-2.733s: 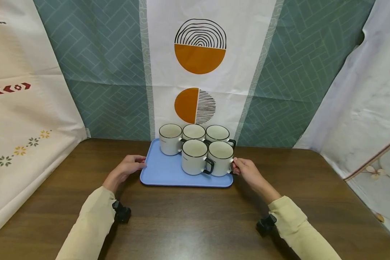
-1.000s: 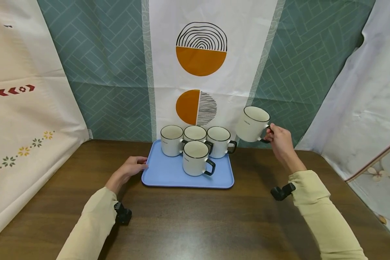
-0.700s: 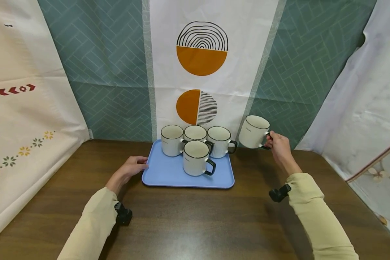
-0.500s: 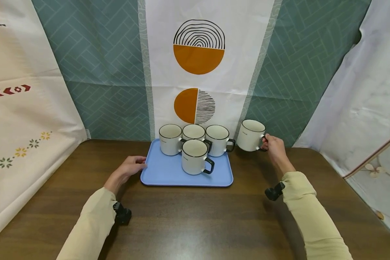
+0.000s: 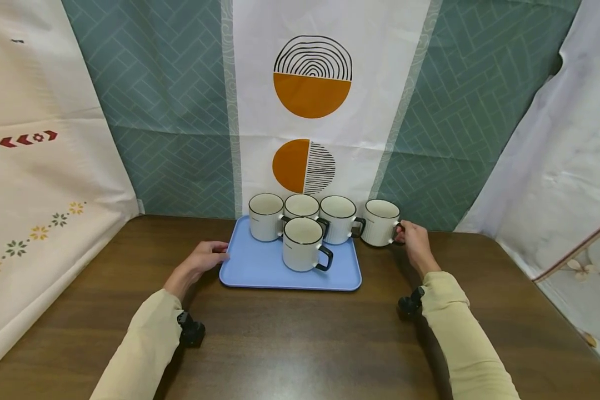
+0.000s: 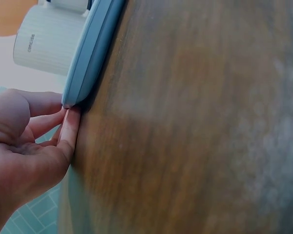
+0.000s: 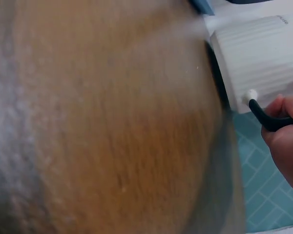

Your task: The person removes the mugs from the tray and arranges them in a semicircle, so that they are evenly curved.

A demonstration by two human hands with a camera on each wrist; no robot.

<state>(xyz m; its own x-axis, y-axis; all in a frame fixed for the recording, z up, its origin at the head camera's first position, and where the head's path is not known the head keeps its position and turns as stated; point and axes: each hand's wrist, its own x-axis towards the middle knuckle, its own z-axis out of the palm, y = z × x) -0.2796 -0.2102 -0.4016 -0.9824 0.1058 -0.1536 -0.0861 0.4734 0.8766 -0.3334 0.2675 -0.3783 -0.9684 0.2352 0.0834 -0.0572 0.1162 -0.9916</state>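
Mug (image 5: pixel 379 225), aloft moments ago, now lowered just right of tray (image 5: pixel 250 269) (contact with table (image 5: pixel 290 344) unclear); right hand (image 5: pixel 414 243) grips handle (image 7: pixel 269 124). One mug off tray, four mugs (image 5: pixel 299 253) on it. Left hand (image 5: pixel 203 258) pinches tray's rim.

On a brown wooden table (image 5: pixel 290 344), a blue rectangular tray (image 5: pixel 252 266) holds four white cylindrical mugs (image 5: pixel 301 247): three in a far row, one near. A fifth mug (image 5: pixel 380 226) is right of the tray.
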